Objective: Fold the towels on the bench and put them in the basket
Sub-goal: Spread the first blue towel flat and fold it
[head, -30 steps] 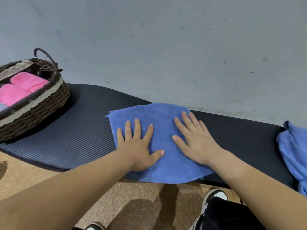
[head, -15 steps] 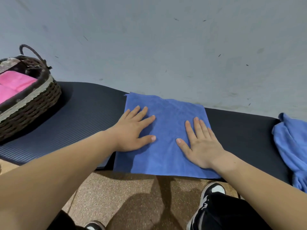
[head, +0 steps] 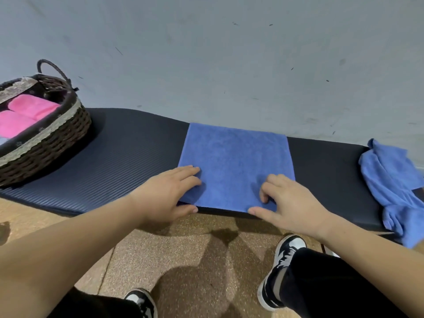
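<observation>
A blue towel (head: 236, 161) lies flat as a neat rectangle across the black padded bench (head: 126, 157), its near edge at the bench's front. My left hand (head: 165, 196) is on the towel's near left corner, fingers on top and thumb under the edge. My right hand (head: 286, 203) pinches the near right corner with curled fingers and the thumb along the edge. The dark wicker basket (head: 50, 143) stands at the bench's left end and holds folded pink towels (head: 32, 109).
A second blue towel (head: 394, 180) lies crumpled at the bench's right end, partly hanging over the front. A grey wall rises directly behind the bench. My shoes (head: 284, 253) stand on the speckled floor below the bench's front edge.
Both hands have slid back from the towel's middle to its near corners and closed on them. The towel now lies smooth and square instead of rounded and overhanging the bench's front edge.
</observation>
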